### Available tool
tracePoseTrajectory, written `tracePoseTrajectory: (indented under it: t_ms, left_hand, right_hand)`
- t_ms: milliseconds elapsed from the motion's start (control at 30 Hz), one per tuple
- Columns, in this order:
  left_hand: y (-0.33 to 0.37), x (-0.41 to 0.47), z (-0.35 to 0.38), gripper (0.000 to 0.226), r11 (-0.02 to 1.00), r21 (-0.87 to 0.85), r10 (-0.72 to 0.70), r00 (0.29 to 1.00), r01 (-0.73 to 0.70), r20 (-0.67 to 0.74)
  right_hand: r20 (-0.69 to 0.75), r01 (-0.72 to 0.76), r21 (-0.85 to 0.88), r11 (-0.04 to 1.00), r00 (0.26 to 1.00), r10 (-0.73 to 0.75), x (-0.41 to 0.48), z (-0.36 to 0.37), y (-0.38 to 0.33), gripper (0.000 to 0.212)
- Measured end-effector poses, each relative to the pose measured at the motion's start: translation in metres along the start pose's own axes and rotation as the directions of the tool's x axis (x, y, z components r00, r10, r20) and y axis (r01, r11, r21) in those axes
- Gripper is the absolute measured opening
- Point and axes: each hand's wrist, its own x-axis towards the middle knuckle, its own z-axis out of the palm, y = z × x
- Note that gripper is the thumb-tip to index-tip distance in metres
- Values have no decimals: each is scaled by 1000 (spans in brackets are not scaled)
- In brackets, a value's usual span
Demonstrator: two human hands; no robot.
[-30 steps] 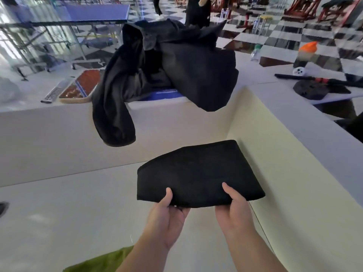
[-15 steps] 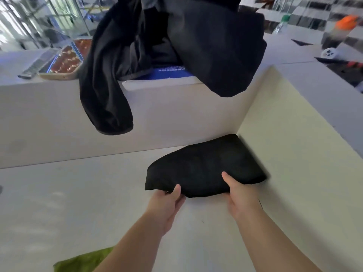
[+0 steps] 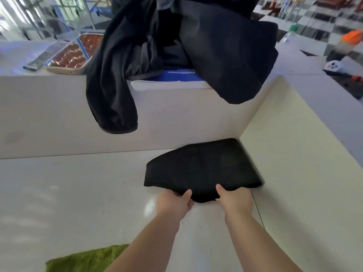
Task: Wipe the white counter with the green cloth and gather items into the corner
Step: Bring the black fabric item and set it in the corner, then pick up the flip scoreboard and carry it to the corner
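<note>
Left hand [image 3: 174, 203] at 6 o'clock, pinching the near hem of the folded black cloth [image 3: 200, 169], thumb on top and fingers curled under. Right hand [image 3: 234, 201] just beside it at 5 o'clock, same pinch, fingers mostly hidden beneath the fabric.

Nearer than both, at 7 o'clock on the bottom edge: green cloth [image 3: 86, 259], loose on the white tabletop [image 3: 68, 193], touched by neither hand, partly cut off by the frame and the left forearm.

Beyond the hands, black cloth flat on the tabletop, far end tucked into the corner of the two upright walls at 1 o'clock. By the look of it, gathering nearly closed for this one item, release not yet made.

Wiping harder to judge: a few dark specks on the surface near the wrists, so probably more passes left. Extent of wiping so far impossible to tell.

Farther up, at 12 o'clock, black jacket [image 3: 176, 46] draped over the raised ledge, one sleeve hanging down the wall, most of a blue-and-white box [image 3: 176, 79] covered.

Along the ledge at 10 o'clock, tray [image 3: 72, 55] and remote [image 3: 38, 59]. At 2 o'clock, bottle [image 3: 287, 34] and an orange-topped object [image 3: 351, 38], blurred beyond naming. Unclear as items to gather or not.
</note>
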Motion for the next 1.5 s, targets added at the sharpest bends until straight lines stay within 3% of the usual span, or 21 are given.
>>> tracePoseTrajectory:
  t_ms: [133, 267, 467, 600, 700, 867, 1100, 1333, 1500]
  left_hand:
    - [7, 6, 2, 24, 997, 79, 18, 1000, -16, -23]
    - [11, 8, 1, 24, 992, 122, 6, 998, 1, -57]
    - [16, -1, 3, 35, 949, 316, 19, 999, -3, -48]
    - [11, -15, -9, 35, 899, 413, 128, 989, -147, 73]
    - [6, -33, -38, 21, 861, 443, 251, 966, -249, 55]
    - [-14, -67, -122, 14, 879, 370, 345, 937, -302, -55]
    - [-70, -130, -279, 34, 878, 353, 447, 817, -324, -363]
    - [-182, -216, -445, 21, 919, 300, 388, 721, -256, -574]
    - [-285, -272, -555, 14, 960, 230, 272, 734, -161, -622]
  right_hand:
    - [19, -56, -70, 996, 998, 58, 10, 2, 0, 33]
    - [139, -57, -163, 985, 987, 80, 18, -2, 0, 34]
    - [262, 66, -454, 889, 963, 62, 15, -25, -8, 52]
    - [290, 289, -601, 745, 948, -133, -8, -29, -18, 38]
    - [332, 430, -607, 668, 901, -278, -38, -18, -35, 34]
    - [510, 633, -547, 548, 771, -381, -112, 17, -60, 29]
    - [764, 884, -297, 362, 447, -465, -261, 83, -77, 53]
    - [908, 976, -77, 203, 153, -391, -449, 146, -45, 45]
    - [942, 981, -10, 192, 74, -328, -582, 189, 3, 36]
